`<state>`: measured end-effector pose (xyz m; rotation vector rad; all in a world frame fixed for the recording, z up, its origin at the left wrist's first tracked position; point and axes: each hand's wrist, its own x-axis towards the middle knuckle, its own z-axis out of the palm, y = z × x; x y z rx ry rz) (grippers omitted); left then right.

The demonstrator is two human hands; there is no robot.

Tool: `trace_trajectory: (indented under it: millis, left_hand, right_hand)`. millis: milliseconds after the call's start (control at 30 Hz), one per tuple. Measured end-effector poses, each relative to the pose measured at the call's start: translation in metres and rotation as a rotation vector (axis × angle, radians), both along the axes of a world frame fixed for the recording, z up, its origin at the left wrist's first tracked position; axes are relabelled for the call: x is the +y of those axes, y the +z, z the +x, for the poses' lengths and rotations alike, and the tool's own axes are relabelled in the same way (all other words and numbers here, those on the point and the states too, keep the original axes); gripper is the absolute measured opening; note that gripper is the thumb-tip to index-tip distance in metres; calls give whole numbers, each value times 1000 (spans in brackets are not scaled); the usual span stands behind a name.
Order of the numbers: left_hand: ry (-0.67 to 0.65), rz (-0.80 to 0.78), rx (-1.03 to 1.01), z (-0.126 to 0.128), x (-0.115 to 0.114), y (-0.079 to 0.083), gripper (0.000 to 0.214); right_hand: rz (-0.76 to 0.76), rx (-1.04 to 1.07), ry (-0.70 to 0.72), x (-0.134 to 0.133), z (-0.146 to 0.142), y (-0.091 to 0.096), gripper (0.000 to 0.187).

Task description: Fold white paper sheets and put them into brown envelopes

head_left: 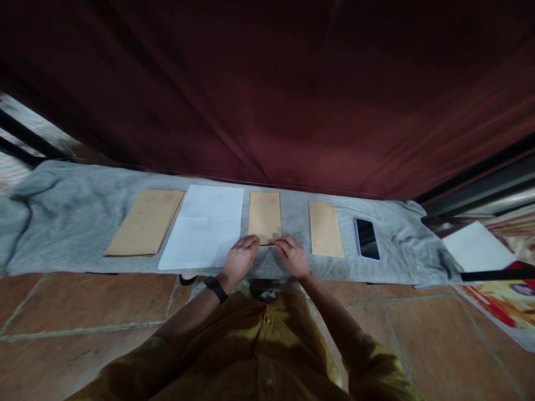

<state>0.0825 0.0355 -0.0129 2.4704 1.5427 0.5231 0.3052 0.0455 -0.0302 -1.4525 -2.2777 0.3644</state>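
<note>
A brown paper envelope [264, 214] with a small reddish print lies in front of me on the grey cloth [290, 214]. My left hand [241, 257] pinches the left end of its near edge. At the right end of that edge, the fingers of my right hand [293, 257] are closed on it too. The near edge looks folded or slightly raised between my fingertips. White paper sheets [204, 223] with a crease lie just left of my left hand. To the right of my right hand rests a single brown envelope [326, 229].
A stack of brown envelopes [144, 223] lies farther left on the cloth. A phone [367, 238] sits at the right. Behind the narrow cloth-covered surface hangs a dark red fabric [267, 122]. White paper [478, 250] and a colourful printed bag [507, 301] are at far right, above the tiled floor [104, 317].
</note>
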Motion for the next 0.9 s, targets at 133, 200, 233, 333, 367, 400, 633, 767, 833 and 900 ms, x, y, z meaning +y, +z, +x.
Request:
trace_trajectory:
  millis: [133,200,233,333,367,400,633,767,833,900]
  left_hand:
    - [42,5,14,3,1,-1,34]
    - [53,8,34,5,2,-2,35]
    - [61,8,44,5,2,-3,36]
    - [68,5,77,6,1,-3,39]
    - [60,12,90,7,-1,-3,41]
    - [45,24,103,8,-3,-3,43]
    - [-114,83,113,21,-30,-13,43]
    - [-80,64,107,26,-37,-15,44]
    - [-71,58,108,26,-37,-14,45]
    - [-71,51,109,25,-37,-14,45]
  right_hand:
    - [8,-27,-70,-1,-6,-1,25]
    - [14,-26,-95,-1,-9,-2,24]
    - [15,-25,-106,-1,-11,-3,23]
    - [19,-14,-142,-2,-14,-5,22]
    - [24,-6,-153,-3,-15,-5,22]
    - [30,4,-160,-3,-16,-6,22]
    - [39,22,-176,-3,-17,-7,23]
    - [5,-47,-180,-6,-18,-2,25]
    - [-1,-89,-174,-11,-22,3,27]
    - [12,-89,-132,-20,-30,6,31]
